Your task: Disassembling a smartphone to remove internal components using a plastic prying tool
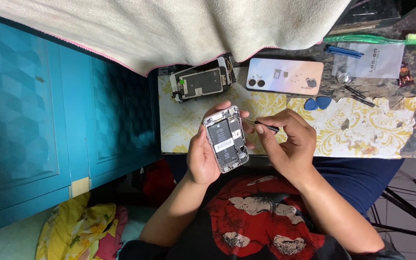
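The left hand [202,156] wraps around an opened phone [226,139], gripping its slim metal frame from the side and behind, fingertips showing past the far edge; the phone is held above the person's lap, just in front of the table's near edge, tilted, its inside facing up; a flat black battery with a white label fills most of the shell, with small shiny metal parts beside it. The right hand [287,144] pinches a thin screwdriver [261,125] with a dark ribbed handle and a fine steel shaft, its tip meeting the phone's upper corner. On the table [362,139], covered in a worn cream sheet with yellow floral print, lie a detached screen assembly [202,83], glassy and rectangular; a second phone [285,76] face down, smooth with a pale peach-to-blue sheen; two rounded blue picks [317,103], touching each other; a green toothbrush [374,39], long and translucent. A coarse cream towel [169,29] hangs over the table's far side.
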